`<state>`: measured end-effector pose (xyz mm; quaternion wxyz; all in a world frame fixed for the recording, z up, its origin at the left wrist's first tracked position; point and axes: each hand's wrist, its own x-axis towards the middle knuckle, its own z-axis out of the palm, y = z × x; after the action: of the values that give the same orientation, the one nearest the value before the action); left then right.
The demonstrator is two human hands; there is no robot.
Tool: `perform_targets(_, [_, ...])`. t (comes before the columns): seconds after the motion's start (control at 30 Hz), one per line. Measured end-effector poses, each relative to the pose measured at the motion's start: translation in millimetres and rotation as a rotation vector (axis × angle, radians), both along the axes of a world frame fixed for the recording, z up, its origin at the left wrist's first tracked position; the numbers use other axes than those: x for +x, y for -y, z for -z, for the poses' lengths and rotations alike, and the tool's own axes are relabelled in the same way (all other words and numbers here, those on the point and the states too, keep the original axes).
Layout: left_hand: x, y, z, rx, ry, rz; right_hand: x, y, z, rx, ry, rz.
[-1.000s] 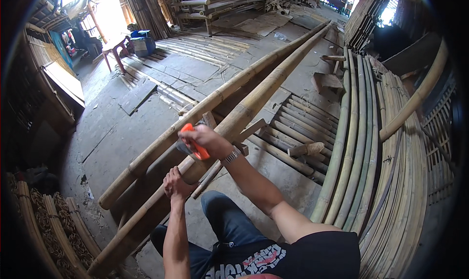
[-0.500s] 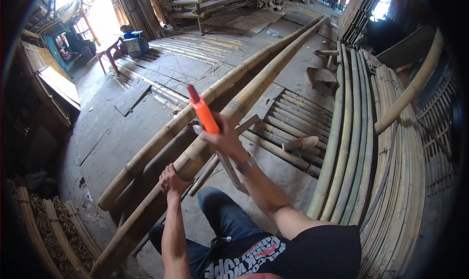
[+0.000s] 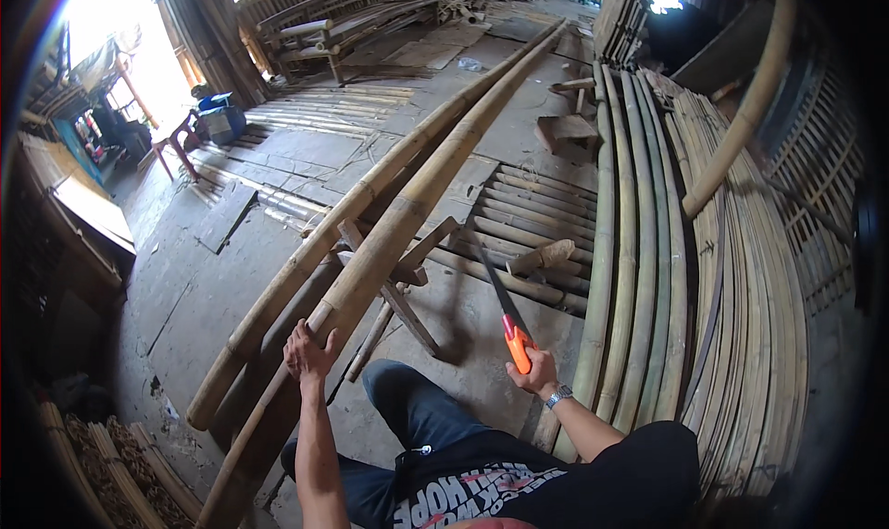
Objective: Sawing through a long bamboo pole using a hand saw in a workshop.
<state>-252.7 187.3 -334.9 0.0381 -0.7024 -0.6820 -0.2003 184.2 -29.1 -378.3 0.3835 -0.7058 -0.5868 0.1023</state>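
Two long bamboo poles run from the near left to the far centre, resting across a wooden trestle (image 3: 407, 316). My left hand (image 3: 310, 351) is wrapped over the top of the nearer bamboo pole (image 3: 380, 242), at its near part. To its left lies the second bamboo pole (image 3: 301, 268). My right hand (image 3: 535, 373) grips the orange handle of a hand saw (image 3: 507, 299). Its dark blade points forward and slightly left, apart from the poles and right of the trestle.
Green bamboo poles (image 3: 630, 242) and a bundle of split bamboo strips (image 3: 745, 325) line the right side. A bamboo bench (image 3: 347, 24) stands at the back. A small reddish table (image 3: 174, 145) and a blue drum (image 3: 222, 122) are far left. Bundled strips (image 3: 120, 464) lie near left.
My right hand with the saw has moved from above the nearer pole to the right and closer to me, bringing the blade into sight. My left hand remains on the pole; the view has shifted.
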Motion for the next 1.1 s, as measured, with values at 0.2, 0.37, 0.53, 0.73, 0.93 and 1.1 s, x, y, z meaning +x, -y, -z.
perform_targets(0.2, [-18.0,16.1,7.4,0.142,0.058,0.049,-11.4,20.7,96.7,-0.467,0.329,-0.275])
perform_targets(0.37, [-26.6,61.9,8.3,0.159,0.123,0.045,-8.1,52.7,207.7,-0.605,0.517,-0.244])
perform_targets(0.53, [-150.4,118.6,7.1,0.237,0.031,-0.151,-71.9,-34.3,117.7,-0.916,0.213,-0.319])
perform_targets(0.73, [-202.6,110.7,-16.2,-0.281,0.194,-0.122,-144.4,-130.8,84.4,-0.365,-0.281,-0.396])
perform_targets(0.93, [-197.7,108.8,-14.5,-0.274,-0.117,-0.118,-251.5,-182.0,51.2,-0.724,-1.358,-0.299])
perform_targets(1.1, [-206.4,87.5,-32.2,-0.287,-0.078,-0.183,-302.5,-190.4,59.3,-0.696,-1.667,-0.413])
